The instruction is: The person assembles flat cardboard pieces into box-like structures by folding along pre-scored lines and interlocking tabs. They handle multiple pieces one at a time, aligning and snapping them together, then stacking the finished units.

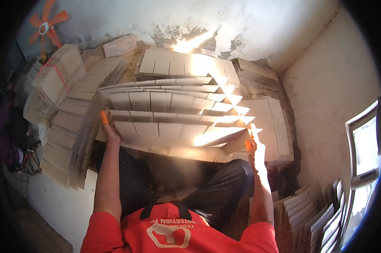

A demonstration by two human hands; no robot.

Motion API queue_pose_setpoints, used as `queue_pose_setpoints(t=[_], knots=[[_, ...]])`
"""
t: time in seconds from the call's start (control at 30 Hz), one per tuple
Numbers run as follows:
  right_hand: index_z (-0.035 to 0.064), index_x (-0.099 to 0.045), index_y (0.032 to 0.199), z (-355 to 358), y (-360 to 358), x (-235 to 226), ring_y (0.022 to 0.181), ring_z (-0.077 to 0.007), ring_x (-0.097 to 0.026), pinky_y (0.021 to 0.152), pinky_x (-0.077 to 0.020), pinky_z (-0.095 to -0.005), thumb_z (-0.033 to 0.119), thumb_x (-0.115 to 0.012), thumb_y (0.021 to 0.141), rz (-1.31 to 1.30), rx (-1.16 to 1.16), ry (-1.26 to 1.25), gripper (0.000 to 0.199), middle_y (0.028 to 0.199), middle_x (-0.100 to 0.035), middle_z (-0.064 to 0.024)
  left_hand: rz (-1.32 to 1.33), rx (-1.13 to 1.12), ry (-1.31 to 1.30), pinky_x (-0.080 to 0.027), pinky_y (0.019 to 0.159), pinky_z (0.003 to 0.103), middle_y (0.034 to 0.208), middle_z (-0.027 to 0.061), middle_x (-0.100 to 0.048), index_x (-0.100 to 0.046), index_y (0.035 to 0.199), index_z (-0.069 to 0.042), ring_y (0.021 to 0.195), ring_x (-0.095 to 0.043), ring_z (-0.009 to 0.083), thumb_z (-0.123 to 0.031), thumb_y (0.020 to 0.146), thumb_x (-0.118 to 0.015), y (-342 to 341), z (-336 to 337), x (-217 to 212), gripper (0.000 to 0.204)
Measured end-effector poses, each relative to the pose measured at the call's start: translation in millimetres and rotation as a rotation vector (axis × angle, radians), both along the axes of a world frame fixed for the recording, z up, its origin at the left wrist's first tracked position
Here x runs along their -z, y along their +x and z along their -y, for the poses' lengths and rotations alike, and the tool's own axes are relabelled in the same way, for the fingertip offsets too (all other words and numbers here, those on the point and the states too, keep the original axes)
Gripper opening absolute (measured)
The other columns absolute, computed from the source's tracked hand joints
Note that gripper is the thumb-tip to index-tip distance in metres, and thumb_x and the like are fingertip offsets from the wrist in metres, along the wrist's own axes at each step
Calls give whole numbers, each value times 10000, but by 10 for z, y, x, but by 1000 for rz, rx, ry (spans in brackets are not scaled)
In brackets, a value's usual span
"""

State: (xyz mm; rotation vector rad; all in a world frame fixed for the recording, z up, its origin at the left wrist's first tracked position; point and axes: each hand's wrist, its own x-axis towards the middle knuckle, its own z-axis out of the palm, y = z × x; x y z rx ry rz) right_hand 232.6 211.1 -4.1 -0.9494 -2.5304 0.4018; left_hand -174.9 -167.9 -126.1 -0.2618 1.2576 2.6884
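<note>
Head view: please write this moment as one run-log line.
left hand: grips left end of slotted cardboard strips | right hand: grips right end | strips: interlocked, above lap | stacks: at both sides

A single head-worn fisheye camera is looking steeply down from close above the person's chest, facing forward over both arms toward slotted cardboard sheets [173,122], its rim bending the surrounding walls.
</note>
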Motion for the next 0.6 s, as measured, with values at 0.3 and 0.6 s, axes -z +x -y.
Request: queue_pose_setpoints(t=[0.3, 0.6], knots=[[42, -215, 1514, 408, -33, 32, 667, -141, -622, 589, -481, -216, 182, -706, 864, -754, -78, -516, 826, 972, -662, -117, 99, -63, -106, -484, 808, 394, 1153, 131, -568, -489, 1309, -90, 975, -569, 231, -584, 850, -626, -258, 144, 9, 688], [-46, -341, 1383, 315, 58, 179, 577, -144, -615, 561, -478, -245, 344, -703, 840, -593, -126, -698, 760, 808, -646, -109, 25, -62, -132, -506, 786, 388, 1045, 111, -615, -572, 1186, -77, 925, -600, 224, -588, 876, -594, -120, 31, -81, 598]])
